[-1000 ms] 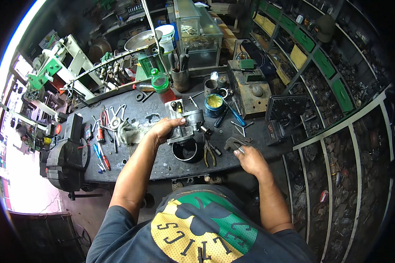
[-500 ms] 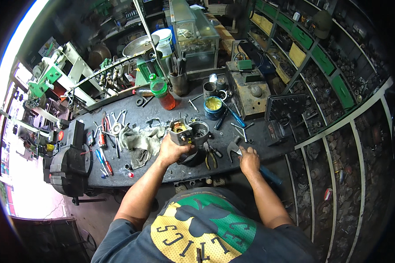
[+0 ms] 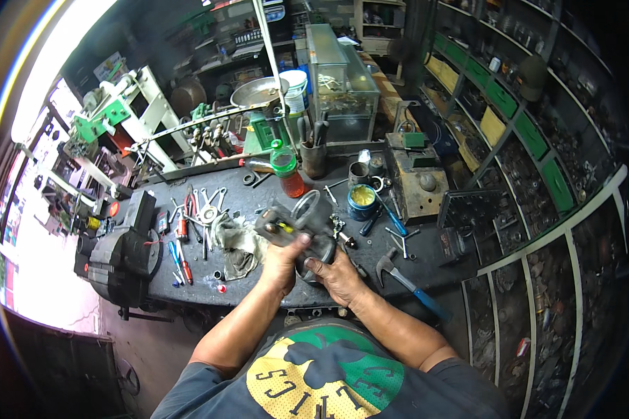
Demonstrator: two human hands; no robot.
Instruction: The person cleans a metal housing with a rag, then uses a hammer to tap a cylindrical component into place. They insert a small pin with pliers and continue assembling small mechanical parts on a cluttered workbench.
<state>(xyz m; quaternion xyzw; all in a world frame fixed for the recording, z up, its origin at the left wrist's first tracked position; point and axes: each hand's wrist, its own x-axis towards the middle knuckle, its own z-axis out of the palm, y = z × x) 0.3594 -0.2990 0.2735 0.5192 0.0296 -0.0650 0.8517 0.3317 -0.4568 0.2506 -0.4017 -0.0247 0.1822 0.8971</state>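
Observation:
Both my hands grip a grey metal machine housing above the front of the workbench. My left hand [image 3: 284, 260] wraps its left side, thumb on top. At its near right side, my right hand [image 3: 335, 276] is closed on the lower part. The grey metal housing [image 3: 295, 227] is blurred by motion; a round collar sticks out at its far end and small yellow spots show on it. Right of my right hand, a claw hammer [image 3: 402, 281] with a blue handle lies on the bench. A crumpled grey rag [image 3: 236, 246] is to the left of my left hand.
The workbench [image 3: 196, 279] carries wrenches [image 3: 208, 204], screwdrivers [image 3: 180, 264] and a bench vise [image 3: 119, 255] at left. Farther back stand a bottle of red liquid [image 3: 286, 171] and a blue tub of yellow grease [image 3: 362, 201]. Shelves [image 3: 517, 293] line the right side.
My right hand has let go of the hammer, which now lies on the bench, and moved left onto the housing. The housing has turned in my hands. The view has shifted slightly.

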